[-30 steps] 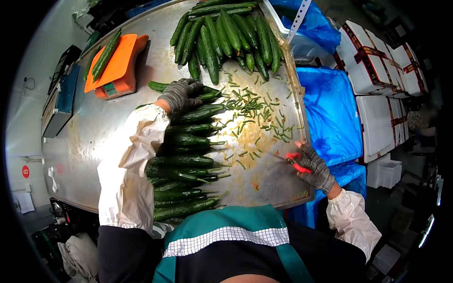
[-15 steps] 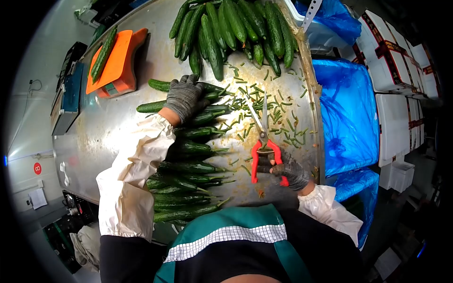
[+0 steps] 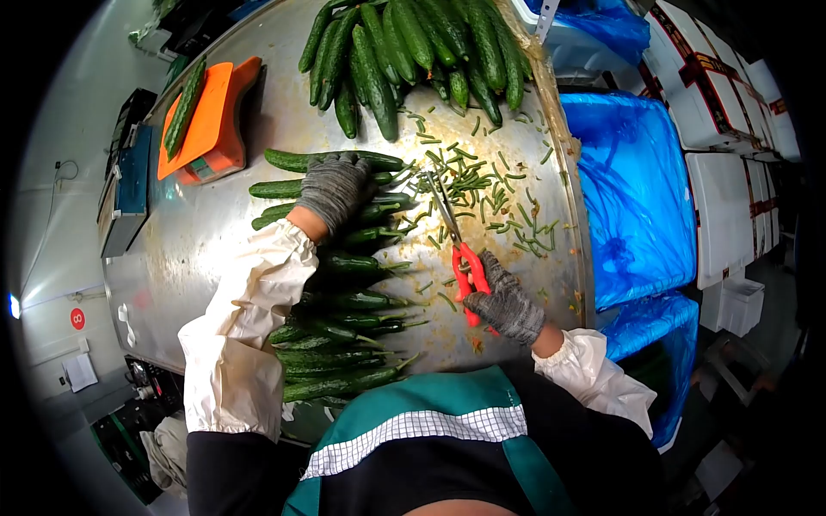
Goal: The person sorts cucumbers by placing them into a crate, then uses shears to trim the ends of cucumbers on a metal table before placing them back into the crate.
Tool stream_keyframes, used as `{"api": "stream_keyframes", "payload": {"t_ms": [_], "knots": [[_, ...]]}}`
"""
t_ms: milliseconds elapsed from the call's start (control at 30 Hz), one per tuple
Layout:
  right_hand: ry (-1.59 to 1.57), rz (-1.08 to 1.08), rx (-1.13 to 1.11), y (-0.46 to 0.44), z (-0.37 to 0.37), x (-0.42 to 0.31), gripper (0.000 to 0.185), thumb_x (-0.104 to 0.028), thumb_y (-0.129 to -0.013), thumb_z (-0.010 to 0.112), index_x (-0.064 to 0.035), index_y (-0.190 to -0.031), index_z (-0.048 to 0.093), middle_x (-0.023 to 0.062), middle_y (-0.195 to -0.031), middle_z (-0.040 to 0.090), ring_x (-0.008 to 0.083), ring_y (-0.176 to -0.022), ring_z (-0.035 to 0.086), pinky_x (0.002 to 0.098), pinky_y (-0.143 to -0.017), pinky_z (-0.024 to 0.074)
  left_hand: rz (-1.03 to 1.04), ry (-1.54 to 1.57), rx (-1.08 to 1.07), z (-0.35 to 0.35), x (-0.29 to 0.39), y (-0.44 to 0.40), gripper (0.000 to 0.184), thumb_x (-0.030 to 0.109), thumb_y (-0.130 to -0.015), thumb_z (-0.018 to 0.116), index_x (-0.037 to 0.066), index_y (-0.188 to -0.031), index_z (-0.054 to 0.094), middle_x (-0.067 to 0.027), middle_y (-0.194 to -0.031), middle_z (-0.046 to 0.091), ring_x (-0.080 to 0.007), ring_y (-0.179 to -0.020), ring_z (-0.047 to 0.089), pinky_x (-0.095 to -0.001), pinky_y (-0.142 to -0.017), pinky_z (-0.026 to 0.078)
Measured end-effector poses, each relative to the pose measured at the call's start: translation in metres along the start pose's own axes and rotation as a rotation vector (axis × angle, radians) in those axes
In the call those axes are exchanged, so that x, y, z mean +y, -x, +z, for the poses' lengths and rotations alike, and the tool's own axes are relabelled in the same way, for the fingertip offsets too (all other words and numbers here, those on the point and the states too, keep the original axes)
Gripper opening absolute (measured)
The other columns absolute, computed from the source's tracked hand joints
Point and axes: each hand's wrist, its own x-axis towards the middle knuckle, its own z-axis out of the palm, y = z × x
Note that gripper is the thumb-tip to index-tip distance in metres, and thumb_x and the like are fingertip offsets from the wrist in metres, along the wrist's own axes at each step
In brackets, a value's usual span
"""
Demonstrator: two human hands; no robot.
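My left hand [image 3: 335, 189], in a grey knit glove, lies over the upper cucumbers of a row, its fingers curled at the top cucumber [image 3: 288, 161]. A second cucumber [image 3: 274, 189] runs under the palm, partly hidden. My right hand [image 3: 509, 303], gloved alike, is closed round the red handles of a pair of scissors [image 3: 465, 273]. The blades are nearly together, and their tips are close to the stem ends by my left hand. More cucumbers [image 3: 344, 361] lie side by side nearer my body, stems to the right. Cut stem pieces [image 3: 469, 181] are scattered around the blades.
A pile of cucumbers [image 3: 404, 52] covers the far part of the metal table [image 3: 189, 267]. One cucumber [image 3: 185, 107] rests on an orange scale [image 3: 222, 120] at far left. Blue-lined bins [image 3: 637, 206] stand along the right edge, with white boxes [image 3: 723, 215] beyond.
The scissors have gone from wide apart to nearly closed, and their tips have moved left toward the stems. My left hand has shifted slightly and uncovered more of the top cucumber.
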Motion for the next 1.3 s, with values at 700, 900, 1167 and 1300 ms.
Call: {"api": "stream_keyframes", "payload": {"t_ms": [700,900,1167,1300], "knots": [[-0.123,0.379,-0.185,-0.052,-0.007,-0.06,0.024,-0.018,-0.082,0.048,0.0,-0.096,0.04,0.0134,-0.069,0.056,0.0186,-0.053,0.059,0.0329,-0.046,0.0467,0.113,0.005,0.055,-0.002,-0.005,0.001,0.032,0.035,-0.081,0.047,0.009,-0.097,0.056,-0.0168,-0.092,0.053,-0.0322,-0.086,0.053,-0.0427,-0.071,0.042],[-0.096,0.397,-0.174,-0.052,-0.007,-0.06,0.024,-0.018,-0.082,0.047,-0.0014,-0.099,0.041,0.0136,-0.067,0.055,0.0178,-0.05,0.058,0.032,-0.043,0.0458,0.116,-0.003,0.092,0.002,-0.006,0.001,0.031,0.035,-0.08,0.048,0.009,-0.093,0.057,-0.0154,-0.091,0.053,-0.0314,-0.084,0.054,-0.0427,-0.07,0.042],[-0.103,0.427,-0.157,-0.044,-0.008,-0.057,0.023,-0.014,-0.081,0.048,-0.0017,-0.098,0.039,0.0114,-0.068,0.053,0.0158,-0.046,0.055,0.0286,-0.04,0.0446,0.087,0.003,0.079,-0.007,-0.002,0.005,0.029,0.034,-0.078,0.05,0.01,-0.093,0.057,-0.0134,-0.104,0.05,-0.0283,-0.099,0.048,-0.0416,-0.079,0.04],[-0.289,0.476,-0.147,-0.041,-0.007,-0.049,0.02,-0.014,-0.082,0.046,-0.0026,-0.096,0.038,0.0103,-0.067,0.052,0.0162,-0.045,0.054,0.0289,-0.04,0.0447,0.163,0.008,0.267,0.008,-0.01,0.004,0.03,0.033,-0.078,0.052,0.011,-0.097,0.057,-0.0119,-0.116,0.045,-0.0271,-0.11,0.041,-0.0421,-0.086,0.035]]}}
